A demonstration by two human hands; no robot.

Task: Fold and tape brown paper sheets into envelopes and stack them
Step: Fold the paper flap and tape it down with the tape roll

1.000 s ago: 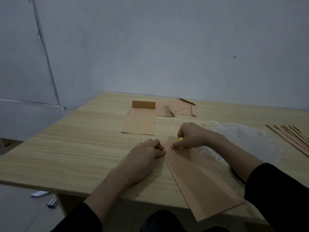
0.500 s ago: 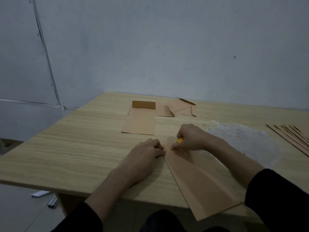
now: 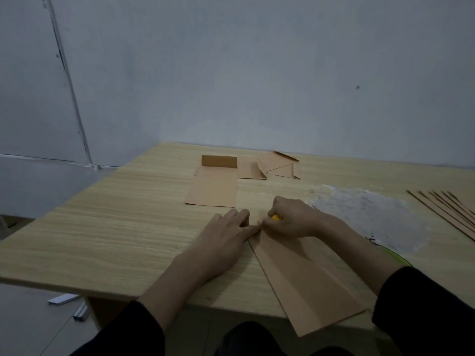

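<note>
A long folded brown paper sheet (image 3: 308,283) lies slantwise in front of me, its near end hanging over the table's front edge. My left hand (image 3: 223,242) lies flat with straight fingers, and the fingertips press on the sheet's far left corner. My right hand (image 3: 293,219) is curled at the same far end and grips a small yellow object (image 3: 276,217). Its fingertips meet those of the left hand. What the yellow object is cannot be made out.
A folded envelope (image 3: 213,186) with a raised flap lies further back, and folded brown pieces (image 3: 275,165) lie behind it. Several brown sheets (image 3: 452,211) are fanned at the right edge. A clear plastic sheet (image 3: 365,214) covers the wooden table (image 3: 115,227) on the right.
My left hand's fingers have uncurled and stretched out flat toward the right hand's fingertips. My right hand has stayed at the sheet's far end.
</note>
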